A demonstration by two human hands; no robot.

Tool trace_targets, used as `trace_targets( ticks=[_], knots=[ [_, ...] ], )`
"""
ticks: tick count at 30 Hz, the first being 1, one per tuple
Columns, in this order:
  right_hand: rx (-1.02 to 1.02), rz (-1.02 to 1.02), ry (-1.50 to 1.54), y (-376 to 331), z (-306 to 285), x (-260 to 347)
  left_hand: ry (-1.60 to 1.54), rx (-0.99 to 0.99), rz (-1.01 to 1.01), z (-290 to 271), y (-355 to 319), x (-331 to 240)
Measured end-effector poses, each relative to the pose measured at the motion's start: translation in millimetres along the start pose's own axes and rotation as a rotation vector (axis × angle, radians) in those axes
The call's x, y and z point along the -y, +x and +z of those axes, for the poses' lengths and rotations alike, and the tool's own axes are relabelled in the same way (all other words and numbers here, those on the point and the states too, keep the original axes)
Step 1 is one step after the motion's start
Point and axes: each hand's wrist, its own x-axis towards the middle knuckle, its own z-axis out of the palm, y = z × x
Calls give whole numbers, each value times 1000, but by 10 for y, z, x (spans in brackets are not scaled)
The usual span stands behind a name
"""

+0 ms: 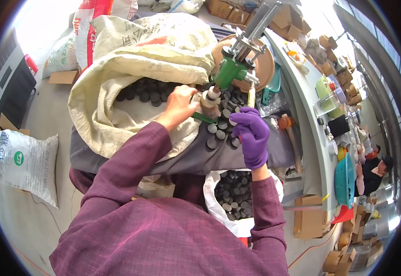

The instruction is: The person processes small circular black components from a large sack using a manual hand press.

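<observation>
My bare left hand (180,106) is beside the lower end of a green hand press (228,72), its fingers pinched on what looks like a small dark disc (192,97), mostly hidden. My right hand (252,135), in a purple glove, is closed round the press's lever (252,95); the lever's lower end is largely covered by the fingers. Under the press head stands a pale round fitting (210,101). Loose grey and black discs (212,143) lie around the press base. More dark discs (154,97) spill from the mouth of a large cream sack (90,106) at the left.
A white bag (209,188) of discs stands below the table's front edge. A mallet (288,126) and a green dustpan (274,83) lie at the right. Behind the press is a round tan tray (267,69). Another person (372,172) sits at the far right, by a teal basket (344,181).
</observation>
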Motion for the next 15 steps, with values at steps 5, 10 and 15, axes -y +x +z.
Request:
trace_targets(
  ticks=[5,10,15],
  knots=[
    [-47,100,165,146,-87,351,348,-101,-189,-625,-262,338],
    [-52,8,173,598,-253,597,540,46,-294,-763,-317,380],
    [-32,60,97,827,-346,641,532,79,-295,-784,-296,439]
  ],
)
